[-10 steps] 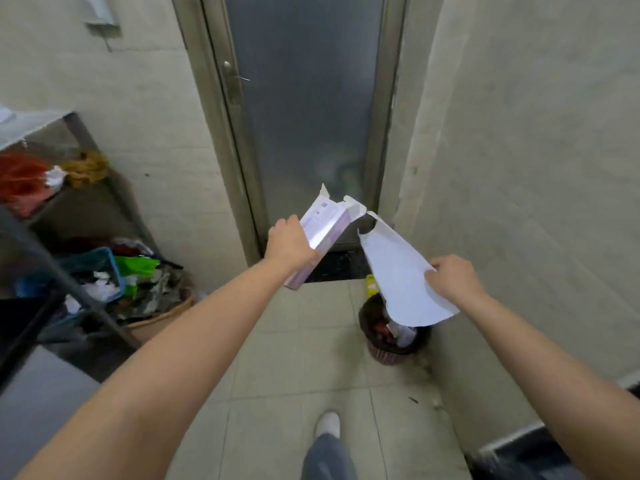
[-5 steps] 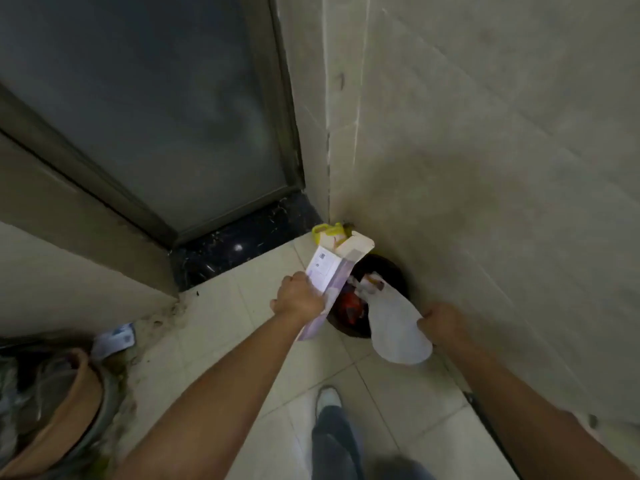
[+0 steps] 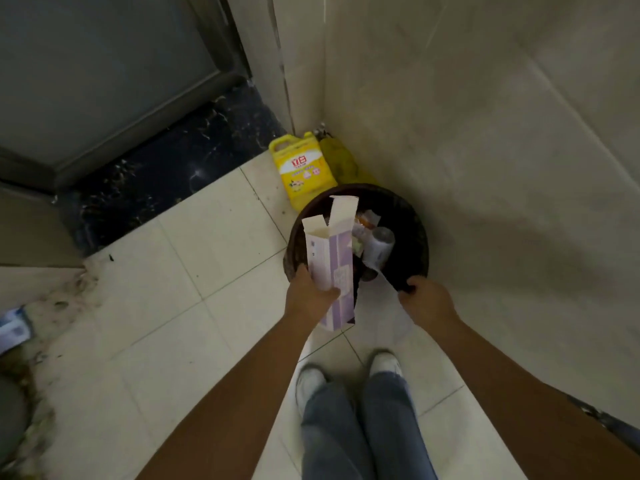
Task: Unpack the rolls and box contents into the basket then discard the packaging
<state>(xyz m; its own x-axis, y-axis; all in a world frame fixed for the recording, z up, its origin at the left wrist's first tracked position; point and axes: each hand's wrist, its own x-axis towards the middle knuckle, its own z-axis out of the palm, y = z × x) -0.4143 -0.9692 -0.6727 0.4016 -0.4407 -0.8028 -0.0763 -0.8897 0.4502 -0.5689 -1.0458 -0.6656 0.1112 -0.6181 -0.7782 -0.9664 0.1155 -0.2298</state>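
Note:
My left hand (image 3: 311, 299) grips an opened white-and-purple carton (image 3: 332, 268) near its lower end. The carton's open flaps reach over the dark round trash bin (image 3: 420, 237) on the floor. My right hand (image 3: 427, 301) is at the bin's near rim with fingers curled. A thin edge of the white plastic wrapper (image 3: 379, 245) runs from those fingers into the bin, where the rest lies bunched among other rubbish. No basket or rolls are in view.
The bin stands in a corner against the tiled wall (image 3: 502, 168). A yellow detergent jug (image 3: 301, 171) and a second yellowish bottle (image 3: 341, 161) stand behind it. A frosted door (image 3: 104, 64) with a black stone threshold (image 3: 166, 161) is at left. My shoes (image 3: 310, 382) are just before the bin.
I have stepped up to the bin and now look down on it. Both hands dropped; the carton now reaches over the bin and the wrapper has gone down into it.

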